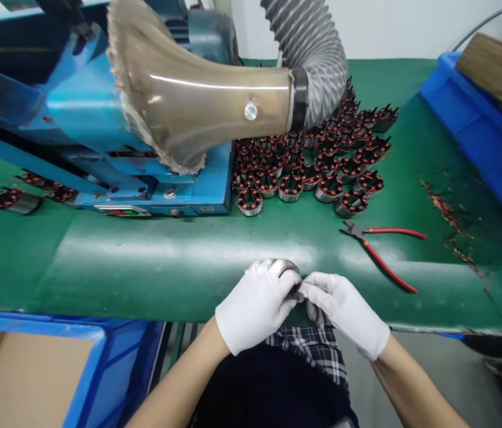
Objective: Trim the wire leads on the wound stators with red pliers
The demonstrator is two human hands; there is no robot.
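The person's 2 hands, in white gloves, met at the lower centre of the frame, over the near edge of the green table [152, 267]. The left hand [259, 303] had its fingers curled round a small dark piece [296, 289], mostly hidden by the glove. The right hand [342, 303] came in against it, thumb and forefinger pressed together at the tips, touching or nearly touching the left fingertips; whether they pinched anything could not be told.

Right of centre lay pliers [384, 265], their 2 red handles spread, near the right hand. Above centre, stators [290, 188] with copper windings stood crowded just beside a blue machine [81, 116], which filled the upper left; a few more sat at its left side. From the machine's clear hood [219, 89], a grey hose [311, 30] rose to the top edge. Copper scraps [449, 217] were strewn at the right, near a blue bin [486, 151].
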